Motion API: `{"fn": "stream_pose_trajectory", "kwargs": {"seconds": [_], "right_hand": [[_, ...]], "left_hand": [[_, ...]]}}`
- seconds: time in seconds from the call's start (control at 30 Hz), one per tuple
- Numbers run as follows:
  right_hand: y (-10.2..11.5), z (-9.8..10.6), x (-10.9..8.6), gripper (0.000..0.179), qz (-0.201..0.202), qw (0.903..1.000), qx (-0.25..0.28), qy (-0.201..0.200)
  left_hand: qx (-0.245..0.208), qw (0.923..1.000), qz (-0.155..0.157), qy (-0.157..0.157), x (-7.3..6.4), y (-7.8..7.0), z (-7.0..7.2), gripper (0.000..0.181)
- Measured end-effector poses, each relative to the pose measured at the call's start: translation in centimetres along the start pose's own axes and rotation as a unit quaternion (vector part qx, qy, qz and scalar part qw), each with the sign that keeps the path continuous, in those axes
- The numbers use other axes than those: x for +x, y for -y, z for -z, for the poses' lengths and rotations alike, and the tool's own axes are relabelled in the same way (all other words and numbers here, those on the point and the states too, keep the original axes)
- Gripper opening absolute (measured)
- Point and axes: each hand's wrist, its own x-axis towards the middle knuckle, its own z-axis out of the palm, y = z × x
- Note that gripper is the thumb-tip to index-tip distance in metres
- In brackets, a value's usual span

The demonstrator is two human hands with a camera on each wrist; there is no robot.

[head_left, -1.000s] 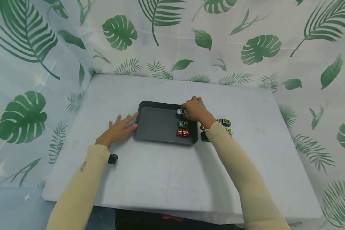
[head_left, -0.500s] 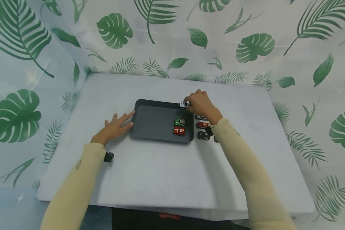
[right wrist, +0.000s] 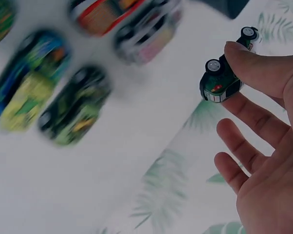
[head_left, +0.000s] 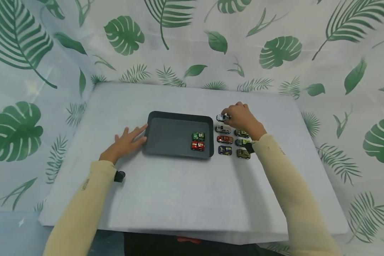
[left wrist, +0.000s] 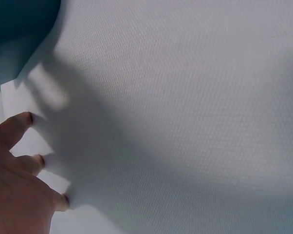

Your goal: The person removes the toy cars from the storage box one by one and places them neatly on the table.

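Observation:
My right hand (head_left: 241,117) pinches a small white toy car (head_left: 222,117) between thumb and fingers, just past the far right corner of the grey tray (head_left: 169,137). The right wrist view shows the toy car (right wrist: 223,78) tipped with its wheels visible, the other fingers loosely bent. On the tray, a green toy car (head_left: 198,136) and a red toy car (head_left: 197,145) sit one behind the other near the right side. My left hand (head_left: 123,145) has its fingers spread, fingertips at the tray's left rim; its fingers (left wrist: 15,129) also show in the left wrist view.
Right of the tray, toy cars stand in two columns: silver (head_left: 223,129), orange-red (head_left: 225,139) and dark blue (head_left: 225,150), then camouflage (head_left: 241,133), lime green (head_left: 242,142) and olive (head_left: 243,154). A white cloth covers the table (head_left: 179,199); a leaf-print backdrop (head_left: 179,42) stands behind.
My right hand has lifted the white toy car off the tray's far right corner and carried it rightward beyond the rim. My left hand stays at the tray's left edge.

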Motion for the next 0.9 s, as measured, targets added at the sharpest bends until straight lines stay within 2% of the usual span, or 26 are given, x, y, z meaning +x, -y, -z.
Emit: {"fn": "stream_pose_trajectory", "kwargs": {"seconds": [0.23, 0.5, 0.77, 0.9], "right_hand": [[-3.1, -0.2, -2.6, 0.039, -0.04, 0.9989, 0.014, 0.022], [-6.6, -0.7, -5.4, 0.038, -0.08, 0.9956, 0.038, 0.03], [-9.1, -1.4, -7.7, 0.036, -0.101, 0.9934, 0.048, 0.026], [-10.3, -2.3, -8.7, 0.037, -0.122, 0.9904, 0.053, 0.037]], "left_hand": [[0.001, 1.0, 0.005, -0.001, -0.1, 0.0, -0.3, 0.069], [0.001, 1.0, 0.0, -0.007, -0.3, -0.5, -0.1, 0.067], [0.002, 0.9999, -0.013, -0.009, -0.3, -0.5, 0.2, 0.069], [-0.008, 0.9999, -0.013, -0.004, -0.4, -0.5, 0.0, 0.069]]}}
